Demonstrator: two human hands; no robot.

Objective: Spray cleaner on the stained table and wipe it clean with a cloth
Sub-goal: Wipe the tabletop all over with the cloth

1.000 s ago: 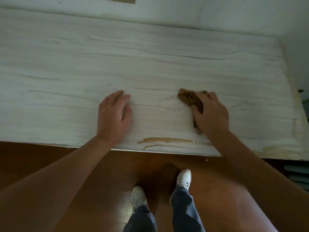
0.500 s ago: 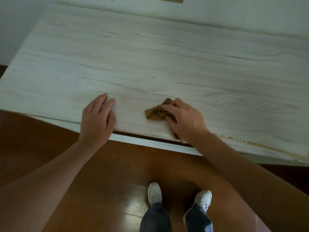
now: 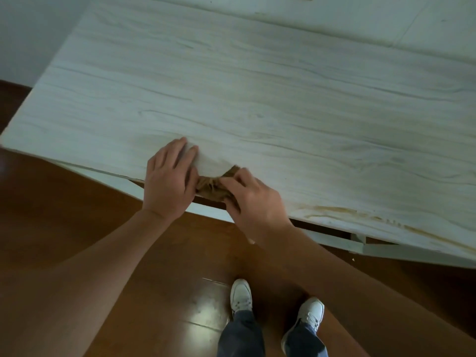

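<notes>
A pale wood-grain table (image 3: 257, 86) fills the upper view. A brown streaky stain (image 3: 342, 211) runs along its near edge to the right. A crumpled brown cloth (image 3: 212, 186) sits at the table's near edge. My right hand (image 3: 253, 202) grips the cloth from the right with curled fingers. My left hand (image 3: 170, 181) lies flat on the table just left of the cloth, its thumb side touching the cloth. No spray bottle is in view.
A brown wooden floor (image 3: 116, 228) lies below the table edge. My two feet in white shoes (image 3: 240, 296) stand on it. A white wall (image 3: 31, 34) borders the table's left end and back.
My right hand has slid the cloth leftward along the near edge, away from the brown stain, until it meets my left hand. The view has shifted left along the table.
</notes>
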